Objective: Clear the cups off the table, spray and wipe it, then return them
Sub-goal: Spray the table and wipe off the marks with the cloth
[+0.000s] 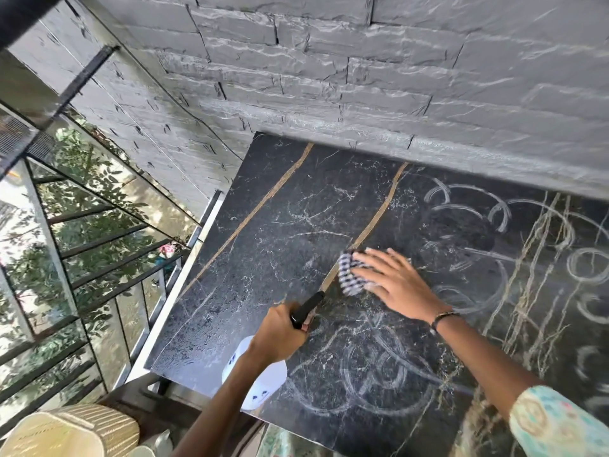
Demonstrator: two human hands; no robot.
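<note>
Daylight from the left; wide-angle bending; right edge blurred.

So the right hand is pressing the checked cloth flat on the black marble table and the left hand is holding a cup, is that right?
Not quite. The head view shows the left hand holding a spray bottle, white with a black trigger head, not a cup. The rest stands: the right hand presses the checked cloth flat on the black marble table.

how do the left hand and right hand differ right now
The left hand is curled round the black head of a white spray bottle; the right hand lies flat, fingers straight, pressing a checked cloth on the table. Only the right wrist wears a bracelet. Both are over the dark tabletop.
</note>
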